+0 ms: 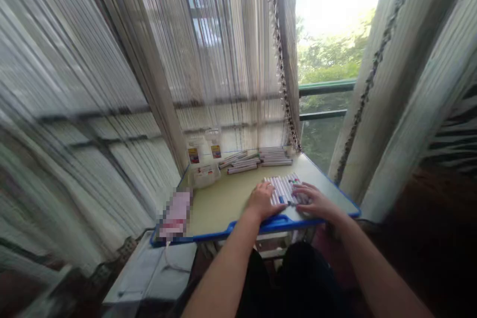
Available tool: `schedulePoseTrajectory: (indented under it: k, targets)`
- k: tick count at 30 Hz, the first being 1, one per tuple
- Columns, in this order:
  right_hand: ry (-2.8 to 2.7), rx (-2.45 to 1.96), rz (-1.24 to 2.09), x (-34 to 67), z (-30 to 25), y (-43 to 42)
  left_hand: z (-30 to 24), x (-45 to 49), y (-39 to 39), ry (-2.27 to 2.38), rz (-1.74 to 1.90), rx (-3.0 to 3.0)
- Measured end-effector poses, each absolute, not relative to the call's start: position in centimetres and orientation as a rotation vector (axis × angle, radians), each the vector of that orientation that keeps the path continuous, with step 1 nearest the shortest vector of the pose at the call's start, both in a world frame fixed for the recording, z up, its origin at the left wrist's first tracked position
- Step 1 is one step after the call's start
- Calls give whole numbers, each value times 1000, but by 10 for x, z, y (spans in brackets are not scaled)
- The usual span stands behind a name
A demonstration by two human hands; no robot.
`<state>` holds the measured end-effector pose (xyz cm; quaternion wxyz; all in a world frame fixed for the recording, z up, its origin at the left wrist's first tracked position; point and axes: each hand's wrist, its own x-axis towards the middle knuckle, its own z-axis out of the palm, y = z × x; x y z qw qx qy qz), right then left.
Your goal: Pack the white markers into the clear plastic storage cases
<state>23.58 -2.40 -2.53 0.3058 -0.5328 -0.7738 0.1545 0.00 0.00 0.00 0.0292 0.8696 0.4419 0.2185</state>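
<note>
A row of several pens or markers (283, 188) lies side by side near the front of a small pale table with a blue rim (208, 236). My left hand (262, 200) rests flat on the left end of the row, fingers spread. On the right end lies my right hand (312, 199), fingers stretched over the markers. Neither hand grips anything.
More stacked markers (257, 159) lie at the table's back edge, beside small bottles (204, 151) and a clear tub (205, 175). A pink blurred item (175, 214) sits at the front left. Curtains hang all round; an open window with a green rail (326, 87) is ahead.
</note>
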Motion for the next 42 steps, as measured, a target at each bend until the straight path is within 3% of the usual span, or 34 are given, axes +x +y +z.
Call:
schedulePoseTrajectory:
  k: [19,30,42]
  targets:
    - [-1991,-1376,195,224,-33,-23,9,9,-3,1288,698,2717]
    - [-1861,-1247,412,246,-34,-16,7,-3,-3,1202,775,2590]
    - [-1802,-1257,434,241,-35,-16,7,-4,-2,1189,800,2545]
